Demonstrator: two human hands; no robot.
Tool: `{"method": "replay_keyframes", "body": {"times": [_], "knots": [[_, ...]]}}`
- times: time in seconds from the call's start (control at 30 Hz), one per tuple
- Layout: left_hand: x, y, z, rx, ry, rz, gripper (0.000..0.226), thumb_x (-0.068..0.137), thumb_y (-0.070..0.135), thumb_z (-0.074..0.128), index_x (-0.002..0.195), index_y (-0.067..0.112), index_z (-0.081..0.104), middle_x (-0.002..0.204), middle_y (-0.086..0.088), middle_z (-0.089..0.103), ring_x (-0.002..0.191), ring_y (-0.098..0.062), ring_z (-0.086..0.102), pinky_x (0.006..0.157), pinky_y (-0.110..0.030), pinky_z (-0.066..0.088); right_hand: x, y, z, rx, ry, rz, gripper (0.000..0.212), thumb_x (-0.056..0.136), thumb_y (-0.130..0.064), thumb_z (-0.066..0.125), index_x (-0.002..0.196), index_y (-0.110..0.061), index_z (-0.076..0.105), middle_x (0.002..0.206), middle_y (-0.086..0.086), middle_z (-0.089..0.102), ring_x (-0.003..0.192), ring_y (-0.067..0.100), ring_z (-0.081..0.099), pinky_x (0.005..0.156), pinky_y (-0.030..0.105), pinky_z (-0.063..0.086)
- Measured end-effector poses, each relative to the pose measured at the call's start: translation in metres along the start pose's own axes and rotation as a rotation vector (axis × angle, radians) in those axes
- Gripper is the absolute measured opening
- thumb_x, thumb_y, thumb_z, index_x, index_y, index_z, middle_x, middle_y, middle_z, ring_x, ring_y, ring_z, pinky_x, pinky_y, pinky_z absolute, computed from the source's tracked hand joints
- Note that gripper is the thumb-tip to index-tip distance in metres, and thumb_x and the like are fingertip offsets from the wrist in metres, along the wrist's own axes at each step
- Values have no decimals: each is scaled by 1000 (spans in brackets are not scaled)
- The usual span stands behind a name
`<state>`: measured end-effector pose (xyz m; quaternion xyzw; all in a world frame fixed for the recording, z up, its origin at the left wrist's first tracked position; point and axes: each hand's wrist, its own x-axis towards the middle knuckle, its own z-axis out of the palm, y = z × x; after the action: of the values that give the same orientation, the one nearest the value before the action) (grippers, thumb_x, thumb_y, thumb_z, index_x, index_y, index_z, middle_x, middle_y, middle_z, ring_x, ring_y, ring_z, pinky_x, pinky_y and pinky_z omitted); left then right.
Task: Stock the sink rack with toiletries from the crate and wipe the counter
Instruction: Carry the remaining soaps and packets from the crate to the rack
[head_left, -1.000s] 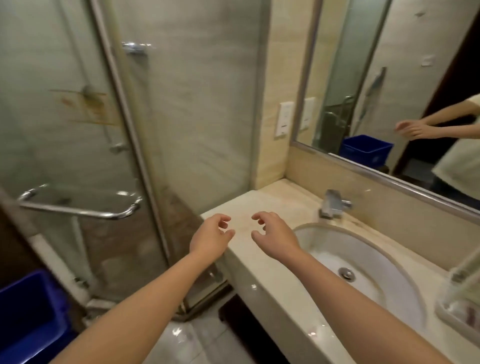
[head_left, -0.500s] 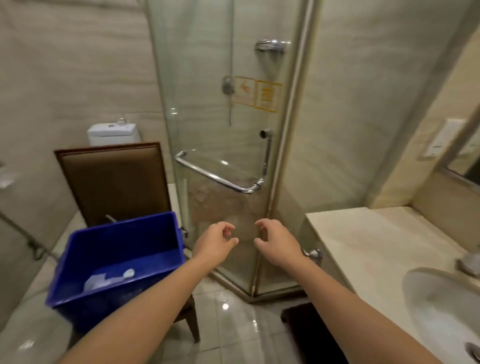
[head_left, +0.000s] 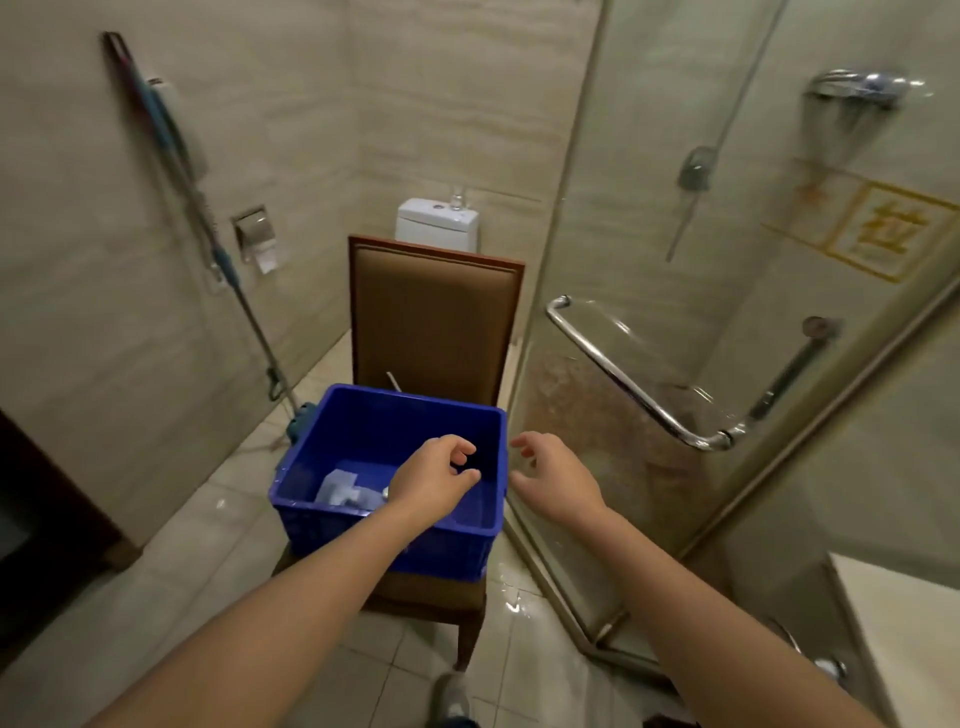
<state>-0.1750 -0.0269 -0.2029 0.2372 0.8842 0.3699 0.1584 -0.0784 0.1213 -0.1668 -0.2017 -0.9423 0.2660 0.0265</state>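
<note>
A blue plastic crate (head_left: 363, 421) sits on the seat of a brown padded chair (head_left: 434, 317). Pale wrapped toiletries (head_left: 345, 488) lie on the crate's floor at its left. My left hand (head_left: 434, 480) hovers over the crate's near right part, fingers loosely curled and holding nothing. My right hand (head_left: 553, 480) is just right of the crate's rim, in front of the shower glass, fingers apart and empty. A corner of the beige counter (head_left: 904, 623) shows at the lower right; the sink and its rack are out of view.
A glass shower enclosure with a chrome handle (head_left: 631, 387) stands at the right. A toilet (head_left: 436, 223) is behind the chair. A mop (head_left: 218, 254) leans on the left wall beside a toilet-roll holder (head_left: 257, 234). A dark door frame (head_left: 47, 519) is at the left. The tiled floor is wet.
My view has swung left from the sink counter to the crate on the chair. Both hands stayed empty and now reach out over and beside the crate.
</note>
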Motion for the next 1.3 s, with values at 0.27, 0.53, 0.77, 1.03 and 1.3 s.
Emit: {"method": "replay_keyframes", "body": {"times": [0.27, 0.53, 0.77, 1.03, 1.3], "knots": [[72, -37, -17, -7, 35, -149, 35, 89, 31, 66, 122, 34, 54, 110, 15, 55, 93, -5, 58, 80, -38, 57, 108, -8, 27, -39, -163, -97, 45, 90, -27, 58, 135, -25, 50, 130, -4, 53, 110, 13, 56, 86, 30, 51], [116, -87, -9, 24, 13, -300, 39, 88, 31, 67, 125, 33, 54, 118, 14, 57, 97, -6, 59, 87, -30, 53, 185, 17, 77, 1, -346, -85, 46, 89, -25, 59, 134, -25, 50, 132, -2, 51, 110, 16, 56, 92, 34, 51], [133, -132, 3, 26, -52, -471, 35, 89, 27, 65, 121, 34, 55, 113, 7, 62, 99, -14, 62, 88, -36, 55, 213, 36, 125, 87, -481, -24, 44, 90, -23, 59, 134, -24, 50, 135, -4, 49, 109, 15, 57, 90, 33, 51], [167, -189, 16, 27, -175, -567, 39, 90, 23, 66, 126, 28, 53, 120, 7, 58, 97, -10, 61, 85, -28, 53, 236, 52, 178, 103, -557, 113, 44, 89, -24, 60, 132, -25, 52, 135, -3, 49, 113, 16, 55, 90, 35, 51], [211, -271, 29, 7, -378, -676, 41, 88, 18, 68, 127, 21, 55, 121, 3, 59, 99, -14, 60, 88, -28, 49, 252, 51, 240, 95, -661, 251, 43, 93, -25, 57, 135, -26, 48, 133, -4, 49, 111, 15, 54, 84, 32, 52]]}}
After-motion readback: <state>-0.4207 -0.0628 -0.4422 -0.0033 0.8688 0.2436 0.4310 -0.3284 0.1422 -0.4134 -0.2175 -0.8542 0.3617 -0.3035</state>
